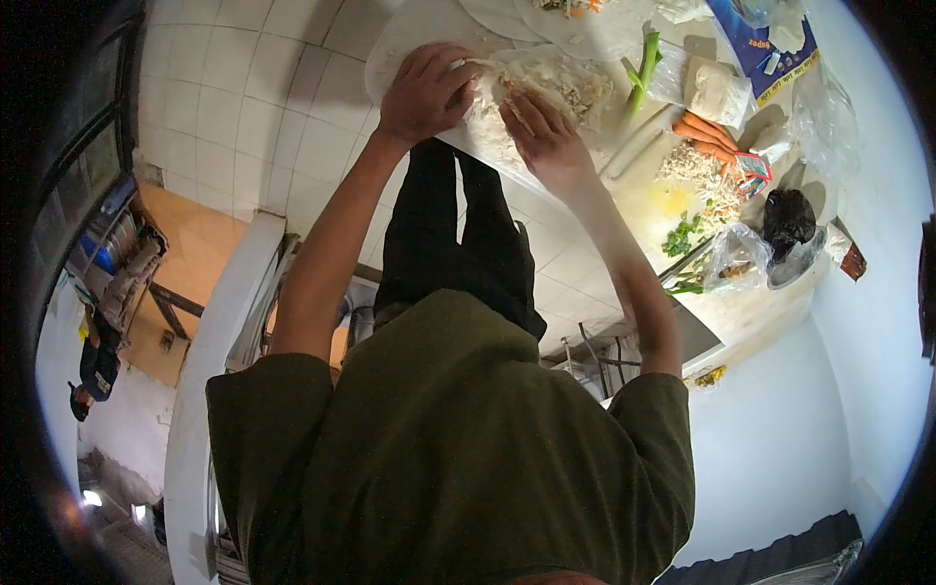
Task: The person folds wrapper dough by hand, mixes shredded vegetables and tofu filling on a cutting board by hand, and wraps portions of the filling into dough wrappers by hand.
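On the pale work surface lies a thin, whitish wrapper sheet (565,73) with shredded pale filling (492,132) and bits of orange on and around it. My left hand (424,93) is at the sheet's left end, fingers bent and curled inward over its edge. From the right, my right hand (546,141) has its fingers together on the sheet's near side, over the filling. Both sets of fingertips are partly hidden in the pale food. Just right of the sheet stands out a green leek stalk (642,73).
Right of my hands are a pale block (717,93), carrots (704,132), shredded vegetables (697,171), green leaves (681,236) and a clear plastic bag (736,255). A dark bag (788,222) sits near the wall. Another person (97,366) is at the far left.
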Available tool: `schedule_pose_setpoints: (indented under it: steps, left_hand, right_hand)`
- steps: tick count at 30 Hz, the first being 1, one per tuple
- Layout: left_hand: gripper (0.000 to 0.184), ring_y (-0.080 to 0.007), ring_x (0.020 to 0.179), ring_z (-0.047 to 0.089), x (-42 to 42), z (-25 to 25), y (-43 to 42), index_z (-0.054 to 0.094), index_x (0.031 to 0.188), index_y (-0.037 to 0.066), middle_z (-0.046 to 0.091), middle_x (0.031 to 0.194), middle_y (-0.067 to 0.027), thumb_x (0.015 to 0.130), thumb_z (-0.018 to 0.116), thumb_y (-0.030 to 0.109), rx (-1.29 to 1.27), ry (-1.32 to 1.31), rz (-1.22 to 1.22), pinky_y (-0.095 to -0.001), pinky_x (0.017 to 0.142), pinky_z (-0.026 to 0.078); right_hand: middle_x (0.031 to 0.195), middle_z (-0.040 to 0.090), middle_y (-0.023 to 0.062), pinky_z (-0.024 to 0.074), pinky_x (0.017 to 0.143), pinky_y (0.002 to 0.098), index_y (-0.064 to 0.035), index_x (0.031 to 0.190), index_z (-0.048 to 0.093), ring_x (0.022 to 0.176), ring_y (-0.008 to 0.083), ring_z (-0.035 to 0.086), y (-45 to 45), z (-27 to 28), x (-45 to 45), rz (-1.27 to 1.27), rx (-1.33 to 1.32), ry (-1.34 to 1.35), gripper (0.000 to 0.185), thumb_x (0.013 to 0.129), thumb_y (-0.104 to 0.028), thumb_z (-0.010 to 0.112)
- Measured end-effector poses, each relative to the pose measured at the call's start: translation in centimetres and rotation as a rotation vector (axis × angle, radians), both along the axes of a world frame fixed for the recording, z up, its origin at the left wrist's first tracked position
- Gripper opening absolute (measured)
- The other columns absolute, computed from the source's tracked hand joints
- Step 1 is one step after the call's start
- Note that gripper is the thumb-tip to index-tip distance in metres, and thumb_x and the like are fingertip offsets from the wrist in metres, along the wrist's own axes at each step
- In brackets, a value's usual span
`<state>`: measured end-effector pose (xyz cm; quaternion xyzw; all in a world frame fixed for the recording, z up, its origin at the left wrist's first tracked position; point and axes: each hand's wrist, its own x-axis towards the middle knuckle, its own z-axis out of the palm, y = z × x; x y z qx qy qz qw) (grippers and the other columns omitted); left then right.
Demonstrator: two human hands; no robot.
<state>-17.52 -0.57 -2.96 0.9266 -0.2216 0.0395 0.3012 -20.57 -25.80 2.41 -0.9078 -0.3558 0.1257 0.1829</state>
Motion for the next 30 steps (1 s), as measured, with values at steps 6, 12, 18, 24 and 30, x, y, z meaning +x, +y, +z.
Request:
schedule_pose_setpoints:
  steps: [6, 12, 18, 24, 30]
  left_hand:
    - [0.028, -0.0272, 0.126, 0.056, -0.1, -0.1, 0.1, 0.067, 0.118, 0.016, 0.063, 0.127, -0.0063, 0.091, 0.068, 0.024, -0.015, -0.022, 0.004, -0.0465, 0.109, 0.042]
    - [0.026, -0.0281, 0.122, 0.059, 0.1, 0.1, 0.0, 0.066, 0.116, 0.017, 0.064, 0.124, -0.0055, 0.091, 0.068, 0.023, -0.017, -0.011, -0.004, -0.0455, 0.108, 0.043]
    - [0.024, -0.0296, 0.120, 0.060, 0.2, -0.3, -0.1, 0.064, 0.115, 0.017, 0.065, 0.122, -0.0063, 0.092, 0.067, 0.022, -0.035, -0.032, -0.004, -0.0463, 0.106, 0.044]
    - [0.022, -0.0312, 0.123, 0.058, 0.1, 0.4, -0.1, 0.063, 0.114, 0.016, 0.063, 0.125, -0.0070, 0.093, 0.066, 0.023, -0.012, -0.007, 0.001, -0.0481, 0.106, 0.044]
    - [0.022, -0.0313, 0.124, 0.057, -0.1, 0.1, -0.1, 0.064, 0.115, 0.016, 0.063, 0.125, -0.0069, 0.094, 0.065, 0.024, -0.007, -0.037, 0.005, -0.0483, 0.107, 0.044]
  right_hand:
    - [0.135, 0.056, 0.0135, 0.0488, 0.108, 0.0408, -0.0053, 0.131, 0.058, 0.129, 0.0320, 0.053, -2.4, -0.8, -0.2, 0.188, -0.111, -0.070, 0.045, 0.087, -0.015, 0.061]
    - [0.130, 0.058, 0.0113, 0.0548, 0.100, 0.0391, -0.0070, 0.124, 0.061, 0.121, 0.0315, 0.059, -5.6, -1.5, 0.0, 0.253, -0.080, 0.003, 0.041, 0.083, -0.012, 0.065]
    - [0.122, 0.066, 0.0149, 0.0563, 0.092, 0.0362, -0.0054, 0.119, 0.069, 0.114, 0.0339, 0.063, -6.5, -2.2, 3.6, -0.216, 0.261, 0.187, 0.033, 0.087, -0.001, 0.068]
    - [0.116, 0.071, 0.0147, 0.0579, 0.087, 0.0366, -0.0079, 0.121, 0.070, 0.102, 0.0300, 0.071, 1.4, -0.3, 16.0, -0.556, 0.476, 0.190, 0.028, 0.093, -0.007, 0.067]
    - [0.113, 0.069, 0.0258, 0.0537, 0.091, 0.0455, -0.0002, 0.122, 0.067, 0.107, 0.0420, 0.066, 3.1, 3.4, 18.1, -0.411, 0.334, 0.016, 0.030, 0.094, -0.008, 0.062]
